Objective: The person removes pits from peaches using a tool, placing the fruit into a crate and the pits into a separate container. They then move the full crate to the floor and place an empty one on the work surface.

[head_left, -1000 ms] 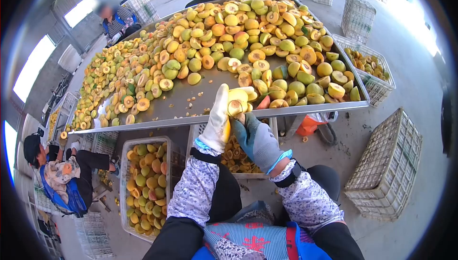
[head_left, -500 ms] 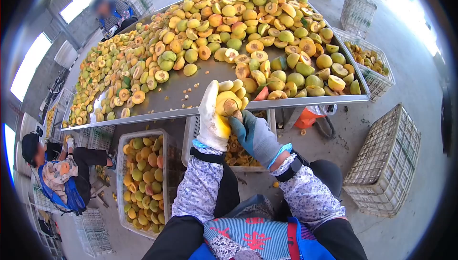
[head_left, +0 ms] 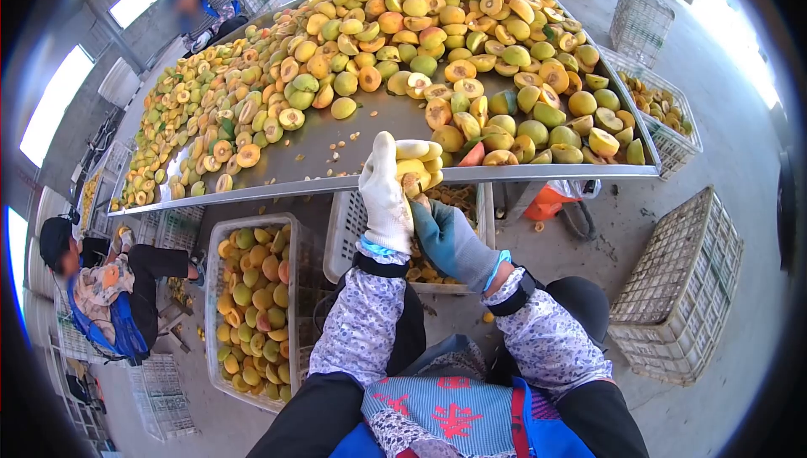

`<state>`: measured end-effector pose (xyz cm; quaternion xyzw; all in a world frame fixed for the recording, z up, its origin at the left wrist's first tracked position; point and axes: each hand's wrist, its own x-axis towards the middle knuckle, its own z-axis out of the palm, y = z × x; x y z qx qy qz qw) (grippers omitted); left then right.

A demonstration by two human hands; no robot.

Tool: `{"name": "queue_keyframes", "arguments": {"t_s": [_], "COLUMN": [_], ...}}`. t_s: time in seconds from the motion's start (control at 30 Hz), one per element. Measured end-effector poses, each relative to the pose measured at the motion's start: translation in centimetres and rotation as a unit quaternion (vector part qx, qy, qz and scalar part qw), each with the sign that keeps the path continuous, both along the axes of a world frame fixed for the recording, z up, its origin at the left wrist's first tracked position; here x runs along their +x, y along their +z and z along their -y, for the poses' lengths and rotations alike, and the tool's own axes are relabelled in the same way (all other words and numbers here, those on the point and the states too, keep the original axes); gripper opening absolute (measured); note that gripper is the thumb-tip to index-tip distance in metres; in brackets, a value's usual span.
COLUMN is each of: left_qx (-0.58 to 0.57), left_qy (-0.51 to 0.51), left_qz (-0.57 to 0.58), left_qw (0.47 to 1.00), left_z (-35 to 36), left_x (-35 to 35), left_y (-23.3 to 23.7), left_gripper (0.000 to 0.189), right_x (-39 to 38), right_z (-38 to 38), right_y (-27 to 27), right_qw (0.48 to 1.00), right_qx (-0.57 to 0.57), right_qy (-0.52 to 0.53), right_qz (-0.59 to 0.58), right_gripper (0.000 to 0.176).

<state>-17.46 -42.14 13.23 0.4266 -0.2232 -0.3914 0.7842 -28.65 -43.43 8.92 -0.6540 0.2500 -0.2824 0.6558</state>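
My left hand (head_left: 388, 193), in a white and yellow glove, is wrapped round a cut fruit half (head_left: 413, 183) near the table's front edge. Its brown pit cavity faces my right hand (head_left: 452, 238), which wears a grey and teal glove. The right fingers are pressed together against the fruit; whatever they hold is hidden. Beyond both hands, many halved yellow-green fruits (head_left: 370, 46) lie heaped on the metal table (head_left: 324, 143). Under my hands, a crate (head_left: 345, 235) holds more fruit pieces.
A bin of fruit (head_left: 290, 307) stands left of my legs, an upturned crate (head_left: 677, 290) to the right. Another filled crate (head_left: 672, 147) is beyond the table's right edge. One person (head_left: 109, 290) sits at the left; others sit beyond the table. An orange bag (head_left: 551, 202) hangs below it.
The view has shifted slightly. My left hand has turned a little, with its thumb more upright, and still holds the fruit. My right hand remains against it.
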Motion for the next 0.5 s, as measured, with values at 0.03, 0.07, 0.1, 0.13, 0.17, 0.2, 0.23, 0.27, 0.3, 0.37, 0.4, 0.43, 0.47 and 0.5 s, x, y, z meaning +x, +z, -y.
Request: {"name": "queue_keyframes", "arguments": {"t_s": [0.03,0.07,0.1,0.13,0.17,0.2,0.23,0.27,0.3,0.37,0.4,0.43,0.47,0.5], "left_qx": [-0.003,0.001,0.006,0.014,-0.003,-0.018,-0.023,-0.032,-0.044,-0.062,-0.067,-0.036,-0.041,-0.035], "left_qy": [0.003,-0.011,-0.016,-0.008,-0.007,-0.001,0.010,0.014,-0.004,-0.036,-0.048,-0.059,-0.066,-0.069], "left_qz": [0.013,0.025,0.036,0.049,0.060,0.075,0.058,0.041,0.033,0.024,0.025,0.041,0.071,0.099], "left_qw": [1.000,1.000,0.999,0.999,0.998,0.997,0.998,0.999,0.998,0.997,0.996,0.997,0.994,0.992], "left_z": [0.1,0.3,0.6,0.4,0.3,0.4,0.2,0.5,0.5,0.7,0.6,0.1,0.3,0.0], "left_x": [-0.1,-0.3,-0.4,-0.1,0.0,-0.2,-0.5,-0.7,-0.6,-0.4,-0.3,-0.1,0.1,0.3], "left_y": [0.0,-0.1,-0.2,-0.4,-0.5,-0.6,-0.6,-0.6,-0.8,-1.5,-1.5,-1.1,-1.5,-1.0], "left_gripper": [0.051,0.051,0.051,0.051,0.051,0.051,0.050,0.049,0.048,0.045,0.045,0.045,0.047,0.047], "right_x": [-0.1,-0.1,-0.4,-0.5,-0.8,-0.8,-0.8,-1.1,-1.2,-1.7,-1.7,-1.8,-1.9,-1.9], "right_z": [0.1,0.1,-0.6,-0.3,-0.3,-0.5,0.0,-0.5,-0.4,-0.1,-0.2,-0.1,0.1,0.2], "right_y": [-0.2,-0.4,1.5,0.8,1.0,1.2,0.2,2.1,2.4,1.6,1.8,1.9,2.1,2.3], "right_qw": [1.000,0.999,0.995,0.998,0.991,0.990,0.989,0.981,0.974,0.963,0.959,0.949,0.938,0.926], "right_qx": [0.017,0.034,0.095,0.048,0.121,0.118,0.121,0.165,0.199,0.243,0.261,0.291,0.320,0.349], "right_qy": [0.004,0.012,-0.007,-0.010,0.014,0.005,0.022,0.032,0.045,0.088,0.082,0.098,0.112,0.125], "right_qz": [-0.011,-0.023,-0.027,-0.031,-0.049,-0.073,-0.079,-0.101,-0.100,-0.072,-0.073,-0.072,-0.069,-0.066], "right_gripper": [0.039,0.039,0.040,0.042,0.043,0.048,0.051,0.049,0.048,0.048,0.048,0.051,0.054,0.057]}}
